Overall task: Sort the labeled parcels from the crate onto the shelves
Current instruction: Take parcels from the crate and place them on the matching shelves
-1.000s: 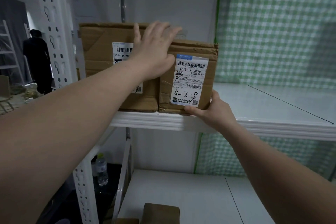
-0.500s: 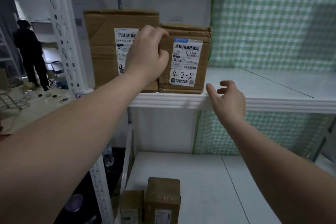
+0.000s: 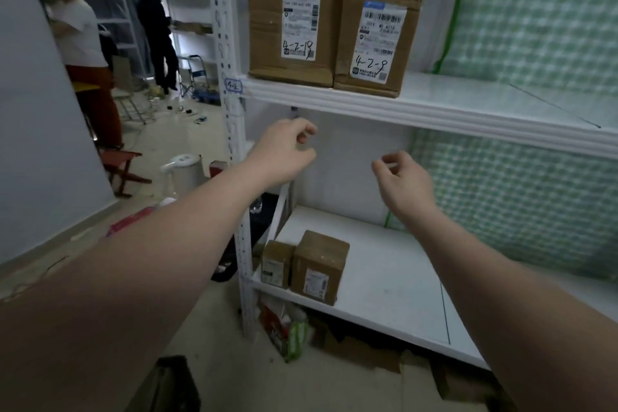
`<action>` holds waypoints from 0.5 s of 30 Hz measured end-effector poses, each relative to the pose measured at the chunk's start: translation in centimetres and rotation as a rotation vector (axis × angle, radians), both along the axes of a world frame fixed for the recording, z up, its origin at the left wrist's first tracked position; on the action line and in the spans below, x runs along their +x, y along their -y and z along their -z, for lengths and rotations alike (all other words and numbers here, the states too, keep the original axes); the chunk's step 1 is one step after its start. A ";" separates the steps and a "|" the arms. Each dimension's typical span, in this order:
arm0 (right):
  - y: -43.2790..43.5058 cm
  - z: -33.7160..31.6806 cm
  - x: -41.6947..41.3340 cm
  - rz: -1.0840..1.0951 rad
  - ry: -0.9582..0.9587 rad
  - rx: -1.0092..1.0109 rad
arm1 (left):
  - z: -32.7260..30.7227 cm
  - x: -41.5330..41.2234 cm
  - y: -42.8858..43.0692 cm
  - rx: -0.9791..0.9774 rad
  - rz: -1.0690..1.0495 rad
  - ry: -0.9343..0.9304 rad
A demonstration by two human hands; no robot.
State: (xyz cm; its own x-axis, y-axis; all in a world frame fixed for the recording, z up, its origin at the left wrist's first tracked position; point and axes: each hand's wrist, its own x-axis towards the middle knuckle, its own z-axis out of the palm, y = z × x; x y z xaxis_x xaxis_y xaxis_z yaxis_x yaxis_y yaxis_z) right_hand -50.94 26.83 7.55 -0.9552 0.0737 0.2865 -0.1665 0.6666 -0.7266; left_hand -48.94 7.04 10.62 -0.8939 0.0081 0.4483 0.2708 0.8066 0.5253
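Two empty: left hand (image 3: 284,154), right hand (image 3: 398,174) loosely curled | brown cardboard parcel 4-2-9 (image 3: 374,40) seated on white metal shelf (image 3: 434,110) | next: read label before placing.

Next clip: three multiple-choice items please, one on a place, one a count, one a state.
1. Where is the parcel marked 4-2-9? A: on the lower shelf. B: on the upper shelf, right of the taller parcel. C: on the floor.
2. How many small boxes stand on the lower shelf? A: one. B: four. C: two.
3. What do the left hand and right hand hold? A: nothing. B: a parcel each. C: one parcel together.
Key: 1 B, it stands at the taller parcel's right; 2 C, a pair at the shelf's left end; 3 A, both hang loosely curled, empty.
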 end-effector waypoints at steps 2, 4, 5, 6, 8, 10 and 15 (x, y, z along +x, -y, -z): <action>1.2 1.0 2.0 -0.068 0.044 -0.016 | 1.2 2.7 1.0 0.016 -0.027 0.055; 2.7 1.9 3.9 -0.132 0.077 -0.026 | 2.2 5.2 2.2 0.049 -0.066 0.110; 3.4 2.3 4.9 -0.153 0.089 -0.024 | 2.7 6.3 2.9 0.069 -0.082 0.137; 4.3 2.6 5.8 -0.171 0.103 -0.020 | 3.1 7.4 3.7 0.088 -0.093 0.161; 6.1 3.1 7.8 -0.206 0.130 0.002 | 3.8 9.6 5.4 0.115 -0.107 0.200; 8.1 3.6 9.6 -0.249 0.149 0.028 | 4.3 12.0 7.3 0.119 -0.133 0.222; 14.1 4.6 15.1 -0.334 0.183 0.054 | 6.0 19.7 12.7 0.126 -0.183 0.298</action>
